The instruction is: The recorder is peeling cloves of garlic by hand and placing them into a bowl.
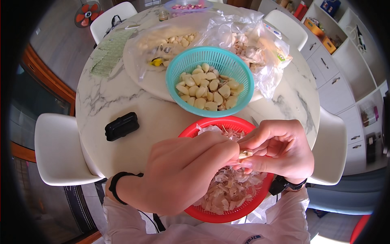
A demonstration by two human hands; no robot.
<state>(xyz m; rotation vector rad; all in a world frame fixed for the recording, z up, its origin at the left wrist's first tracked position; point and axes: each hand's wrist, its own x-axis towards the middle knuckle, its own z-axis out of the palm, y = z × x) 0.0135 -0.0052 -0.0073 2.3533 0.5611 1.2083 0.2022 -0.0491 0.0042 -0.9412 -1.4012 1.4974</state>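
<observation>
Both hands meet over a red basket (229, 203) filled with papery garlic skins. My left hand (183, 171), its back to the camera, has curled fingers pinched at a small pale garlic clove (245, 154). My right hand (280, 150) grips that clove between thumb and fingers. Just beyond them, a turquoise basket (209, 55) holds several peeled cloves (201, 91), some with bits of skin.
The marble-topped round table (93, 101) bears a black case (122, 126), a green cloth (107, 57), a bag of cloves (142, 49), a bag of garlic bulbs (252, 53) and a bowl (187, 7) of pink pieces. White chairs (57, 150) surround it; shelves stand right.
</observation>
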